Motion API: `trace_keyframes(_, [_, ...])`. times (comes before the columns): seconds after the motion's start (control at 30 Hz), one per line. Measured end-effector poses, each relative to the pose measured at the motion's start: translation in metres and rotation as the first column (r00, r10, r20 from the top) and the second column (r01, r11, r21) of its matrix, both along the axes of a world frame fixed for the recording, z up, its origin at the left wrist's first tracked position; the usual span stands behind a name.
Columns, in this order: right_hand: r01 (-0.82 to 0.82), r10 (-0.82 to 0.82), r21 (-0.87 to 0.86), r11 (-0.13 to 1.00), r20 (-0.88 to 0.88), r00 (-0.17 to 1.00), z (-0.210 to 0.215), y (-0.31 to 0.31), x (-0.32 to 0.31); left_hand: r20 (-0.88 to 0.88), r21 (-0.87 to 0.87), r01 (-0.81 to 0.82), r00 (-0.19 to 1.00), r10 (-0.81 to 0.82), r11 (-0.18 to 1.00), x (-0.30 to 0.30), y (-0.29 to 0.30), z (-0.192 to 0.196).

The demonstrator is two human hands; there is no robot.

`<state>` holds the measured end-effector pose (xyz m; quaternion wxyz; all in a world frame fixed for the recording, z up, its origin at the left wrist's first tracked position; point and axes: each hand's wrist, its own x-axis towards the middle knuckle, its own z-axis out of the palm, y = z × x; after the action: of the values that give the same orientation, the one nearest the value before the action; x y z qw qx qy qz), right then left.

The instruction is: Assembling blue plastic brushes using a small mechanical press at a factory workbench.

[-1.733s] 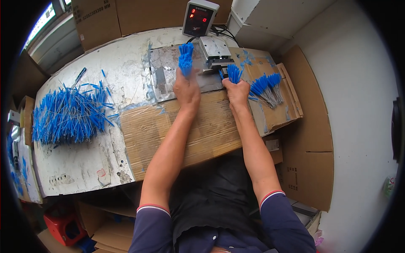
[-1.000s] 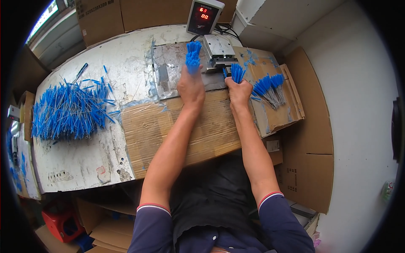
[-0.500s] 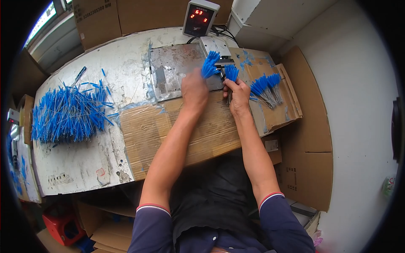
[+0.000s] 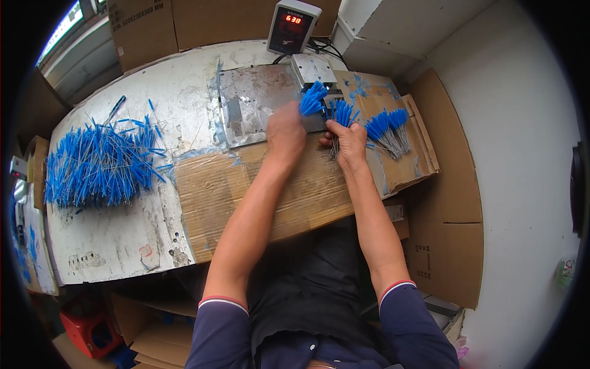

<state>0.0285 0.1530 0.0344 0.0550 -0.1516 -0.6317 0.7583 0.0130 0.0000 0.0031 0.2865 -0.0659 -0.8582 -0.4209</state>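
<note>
My left hand (image 4: pixel 286 132) is closed around a bundle of thin blue-tipped wires (image 4: pixel 314 98), whose blue ends fan out past the fingers. It is slightly smeared by motion. Close beside it on the right, my right hand (image 4: pixel 350 144) pinches a second bundle of blue-tipped wires (image 4: pixel 343 113), blue ends up and bare metal stems hanging below the fingers. Both bundles are at the front of a small metal-cased device (image 4: pixel 312 69), partly covering its slot. Right of my right hand, fanned groups of the same wires (image 4: pixel 387 129) lie on cardboard.
A large loose heap of blue-tipped wires (image 4: pixel 101 163) covers the table's left, a pen (image 4: pixel 117 109) behind it. A counter with red digits (image 4: pixel 292 27) stands at the back. A metal plate (image 4: pixel 252 92) and flattened cardboard (image 4: pixel 227 190) lie on the table. A cardboard wall (image 4: pixel 452 184) bounds the right.
The left bundle has shifted slightly right and down. My right hand has moved slightly right and lower, and its bundle's blue ends are more spread. The counter's red digits have changed.
</note>
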Motion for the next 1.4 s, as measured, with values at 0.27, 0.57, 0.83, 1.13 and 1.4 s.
trace_keyframes(0.27, [0.031, -0.027, 0.081, 0.996, -0.049, 0.998, 0.001, -0.004, -0.005, -0.008, -0.130, -0.039, 0.999, 0.038, 0.991, 0.001, 0.002, 0.001])
trace_keyframes(0.57, [0.098, -0.079, 0.216, 0.971, -0.097, 0.992, 0.002, -0.019, -0.020, 0.207, 0.117, -0.222, 0.959, 0.194, 0.968, 0.000, -0.003, 0.006])
trace_keyframes(0.83, [0.122, -0.094, 0.225, 0.967, -0.130, 0.987, -0.007, -0.019, -0.023, 0.010, 0.191, -0.239, 0.970, 0.241, 0.952, -0.002, -0.003, 0.004])
trace_keyframes(1.13, [0.142, -0.119, 0.212, 0.967, -0.117, 0.986, -0.006, -0.019, -0.026, -0.022, 0.189, -0.210, 0.976, 0.218, 0.959, -0.002, -0.001, 0.004])
trace_keyframes(1.4, [0.032, -0.028, 0.070, 0.997, -0.055, 0.998, -0.001, -0.009, -0.018, -0.013, 0.007, -0.103, 0.995, 0.103, 0.995, 0.001, -0.001, 0.004])
